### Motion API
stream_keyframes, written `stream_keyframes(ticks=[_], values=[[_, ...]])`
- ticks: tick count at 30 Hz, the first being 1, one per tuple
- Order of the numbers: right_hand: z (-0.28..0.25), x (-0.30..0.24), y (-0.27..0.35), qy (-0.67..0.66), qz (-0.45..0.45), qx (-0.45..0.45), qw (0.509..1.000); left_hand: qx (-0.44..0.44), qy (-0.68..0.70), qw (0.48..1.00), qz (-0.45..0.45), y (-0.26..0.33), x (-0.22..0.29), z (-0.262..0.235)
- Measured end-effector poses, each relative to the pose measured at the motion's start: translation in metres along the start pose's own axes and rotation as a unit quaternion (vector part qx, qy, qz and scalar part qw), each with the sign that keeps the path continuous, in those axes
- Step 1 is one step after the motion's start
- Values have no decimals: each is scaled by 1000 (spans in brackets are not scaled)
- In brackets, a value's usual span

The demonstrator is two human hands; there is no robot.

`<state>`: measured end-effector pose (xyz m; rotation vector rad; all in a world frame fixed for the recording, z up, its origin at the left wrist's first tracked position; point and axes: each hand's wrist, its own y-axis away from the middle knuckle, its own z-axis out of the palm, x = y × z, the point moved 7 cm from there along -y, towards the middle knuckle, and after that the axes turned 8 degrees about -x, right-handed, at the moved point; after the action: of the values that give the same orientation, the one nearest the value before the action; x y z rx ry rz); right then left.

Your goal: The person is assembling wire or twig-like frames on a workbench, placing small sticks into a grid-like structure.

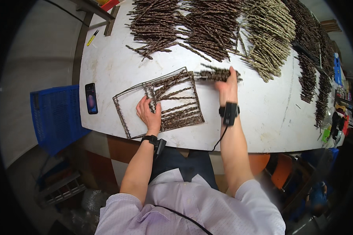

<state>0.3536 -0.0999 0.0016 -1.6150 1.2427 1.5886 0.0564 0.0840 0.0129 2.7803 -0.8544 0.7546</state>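
Note:
A rectangular wire frame (pixel 120 113) lies slightly tilted on the white table, with a bar across its middle. Several brown twisted sticks (pixel 180 111) span the frame's right half, some straight and some slanting. My left hand (pixel 149 116) curls its fingers over the middle bar, at the sticks' left ends; exactly what it pinches is partly hidden. Just right of the frame, my right hand (pixel 228 86) grips a bundle of brown twisted sticks (pixel 213 75), blurred by motion. The bundle lies roughly level, close to the frame's upper right corner.
Piles of dark brown sticks (pixel 211 31) and a paler pile (pixel 268 35) cover the table's far side. More dark bunches (pixel 308 78) lie at the right. A phone (pixel 91 98) and a yellow pen (pixel 92 38) rest at the left, near a blue crate (pixel 57 117).

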Motion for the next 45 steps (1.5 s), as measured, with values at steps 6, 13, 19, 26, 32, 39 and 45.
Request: stream_keyframes(ticks=[6,13,19,26,32,39,45], values=[[22,-32,-39,-364,267,11,892,-11,39,999,17,-4,-1,1],[16,-27,1,33,135,79,987,-25,35,999,10,-4,4,-6],[123,-84,42,444,-284,-180,830,-11,53,998,21,-2,5,-6],[205,-76,91,605,-352,-381,604,-7,86,996,14,-4,5,-8],[219,-76,83,633,-391,-327,584,-9,103,995,9,-1,2,-4],[221,-71,72,616,-365,-372,591,6,103,995,3,-2,0,-8],[240,-60,77,683,-362,-391,500,3,94,996,7,-2,2,-8]])
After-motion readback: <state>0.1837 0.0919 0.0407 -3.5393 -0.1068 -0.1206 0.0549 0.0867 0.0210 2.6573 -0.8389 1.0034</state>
